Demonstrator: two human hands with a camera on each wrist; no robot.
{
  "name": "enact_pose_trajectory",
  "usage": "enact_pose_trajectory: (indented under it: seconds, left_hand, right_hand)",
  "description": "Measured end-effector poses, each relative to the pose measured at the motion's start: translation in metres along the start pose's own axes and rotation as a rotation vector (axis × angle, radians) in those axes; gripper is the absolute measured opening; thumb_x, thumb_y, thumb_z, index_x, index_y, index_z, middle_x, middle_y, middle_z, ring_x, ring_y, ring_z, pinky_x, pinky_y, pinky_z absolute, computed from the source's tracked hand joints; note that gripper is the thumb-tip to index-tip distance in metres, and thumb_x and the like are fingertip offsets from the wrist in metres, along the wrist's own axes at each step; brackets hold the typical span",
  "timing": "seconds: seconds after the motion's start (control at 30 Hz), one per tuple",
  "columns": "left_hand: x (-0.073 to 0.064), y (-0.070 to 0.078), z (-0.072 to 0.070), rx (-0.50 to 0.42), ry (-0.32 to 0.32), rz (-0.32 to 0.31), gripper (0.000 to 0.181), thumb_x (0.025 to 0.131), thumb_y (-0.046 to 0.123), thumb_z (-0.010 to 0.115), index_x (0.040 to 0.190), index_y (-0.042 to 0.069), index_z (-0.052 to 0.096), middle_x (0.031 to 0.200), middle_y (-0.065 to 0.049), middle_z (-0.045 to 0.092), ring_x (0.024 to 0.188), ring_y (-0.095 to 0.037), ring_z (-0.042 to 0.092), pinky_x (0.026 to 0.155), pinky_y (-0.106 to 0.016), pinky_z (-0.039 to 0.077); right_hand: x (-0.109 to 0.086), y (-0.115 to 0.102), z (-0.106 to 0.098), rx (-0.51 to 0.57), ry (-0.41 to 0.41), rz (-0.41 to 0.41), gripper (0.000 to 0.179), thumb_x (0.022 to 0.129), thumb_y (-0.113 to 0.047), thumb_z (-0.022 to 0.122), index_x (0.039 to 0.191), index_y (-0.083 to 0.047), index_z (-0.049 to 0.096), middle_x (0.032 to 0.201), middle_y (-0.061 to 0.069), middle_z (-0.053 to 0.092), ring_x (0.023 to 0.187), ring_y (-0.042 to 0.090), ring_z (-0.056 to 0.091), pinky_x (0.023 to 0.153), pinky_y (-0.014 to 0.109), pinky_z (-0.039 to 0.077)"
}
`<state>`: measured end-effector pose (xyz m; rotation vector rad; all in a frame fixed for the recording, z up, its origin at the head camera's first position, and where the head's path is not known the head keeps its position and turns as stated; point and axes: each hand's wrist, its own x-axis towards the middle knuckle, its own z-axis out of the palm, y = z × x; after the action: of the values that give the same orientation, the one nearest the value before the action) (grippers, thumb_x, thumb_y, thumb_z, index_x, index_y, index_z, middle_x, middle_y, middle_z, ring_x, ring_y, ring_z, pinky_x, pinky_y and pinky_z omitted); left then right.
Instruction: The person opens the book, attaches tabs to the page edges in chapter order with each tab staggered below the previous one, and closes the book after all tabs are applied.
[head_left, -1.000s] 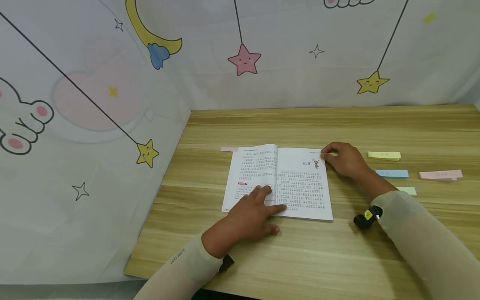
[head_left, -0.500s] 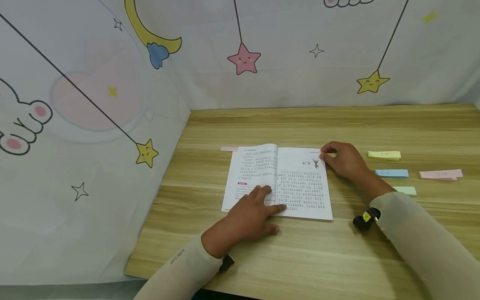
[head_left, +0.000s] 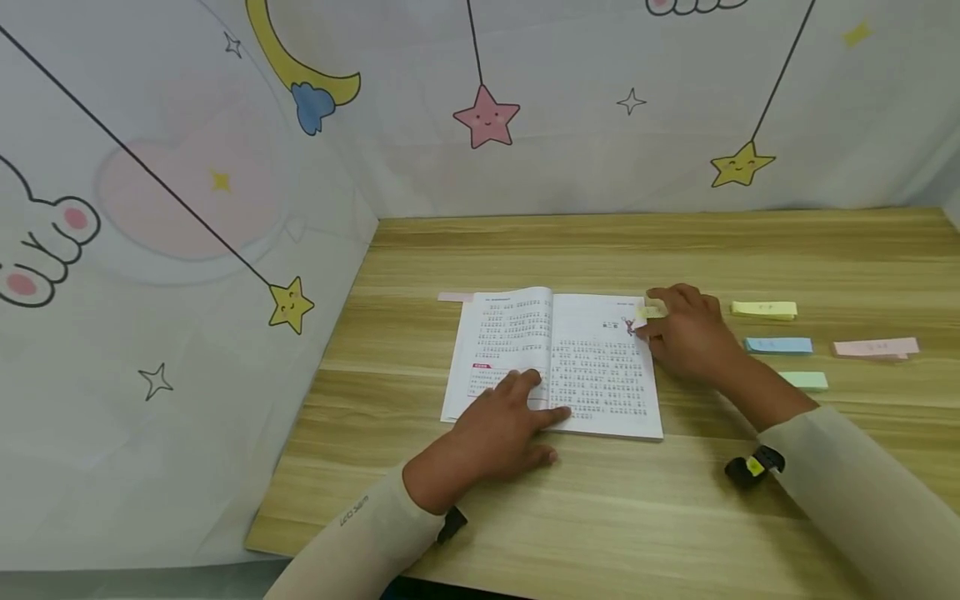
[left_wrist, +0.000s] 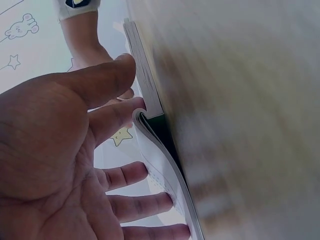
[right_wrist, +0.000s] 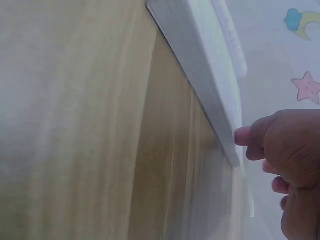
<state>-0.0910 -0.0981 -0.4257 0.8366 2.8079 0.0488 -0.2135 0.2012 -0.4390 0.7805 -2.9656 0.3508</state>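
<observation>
While the book [head_left: 553,360] lies open at the middle of the desk [head_left: 675,508], the left hand [head_left: 498,425] rests flat on its near left page, fingers straight. The right hand [head_left: 686,333] touches the far right corner, fingers curled, pinching a yellow tab [head_left: 649,312].

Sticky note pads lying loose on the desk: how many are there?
4, all right of the book: yellow pad, blue pad, pink pad, green pad partly hidden by the right arm.

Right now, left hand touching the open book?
Touching. Head view shows the left hand flat on the open book, fingers on the lower pages; left wrist view shows fingertips against the page.
</observation>
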Motion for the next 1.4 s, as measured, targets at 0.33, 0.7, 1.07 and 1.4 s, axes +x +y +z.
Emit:
enact_pose_trajectory:
  seconds: [0.33, 0.7, 1.07, 1.4]
  left_hand:
    - [0.0, 0.0, 0.0, -0.008, 0.001, -0.001, 0.056, 0.093, 0.055, 0.07, 0.146, 0.045, 0.056, 0.156, -0.011, 0.035, 0.142, -0.036, 0.037, 0.101, -0.054, 0.046]
    - [0.0, 0.0, -0.003, -0.026, 0.033, -0.009, 0.052, 0.094, 0.055, 0.069, 0.142, 0.039, 0.062, 0.152, -0.011, 0.04, 0.139, -0.035, 0.04, 0.098, -0.05, 0.047]
    - [0.008, 0.004, -0.014, -0.448, 0.21, -0.202, 0.083, 0.102, 0.07, 0.033, 0.156, 0.006, 0.034, 0.133, -0.007, 0.065, 0.126, -0.028, 0.058, 0.097, -0.048, 0.049]
    - [0.01, 0.004, -0.014, -0.333, 0.426, -0.312, 0.088, 0.092, 0.026, 0.068, 0.165, 0.018, 0.02, 0.147, -0.026, 0.044, 0.109, -0.038, 0.062, 0.067, -0.045, 0.055]
  right_hand:
    - [-0.053, -0.025, 0.001, 0.144, 0.01, 0.029, 0.018, 0.088, -0.006, 0.071, 0.103, -0.001, 0.08, 0.134, 0.03, 0.057, 0.129, 0.056, 0.041, 0.101, 0.069, 0.03]
    - [-0.086, -0.061, 0.018, 0.138, 0.124, 0.063, 0.044, 0.084, -0.014, 0.084, 0.113, 0.014, 0.069, 0.129, 0.033, 0.057, 0.127, 0.054, 0.041, 0.106, 0.062, 0.03]
    - [-0.086, -0.089, 0.019, 0.406, 0.014, -0.218, 0.073, 0.099, -0.035, 0.069, 0.161, -0.016, 0.035, 0.157, 0.014, 0.041, 0.143, 0.038, 0.038, 0.11, 0.06, 0.034]
    - [-0.081, -0.102, 0.027, 0.404, -0.121, -0.394, 0.07, 0.101, -0.052, 0.058, 0.159, -0.018, 0.039, 0.16, -0.005, 0.04, 0.147, 0.029, 0.036, 0.113, 0.054, 0.034]
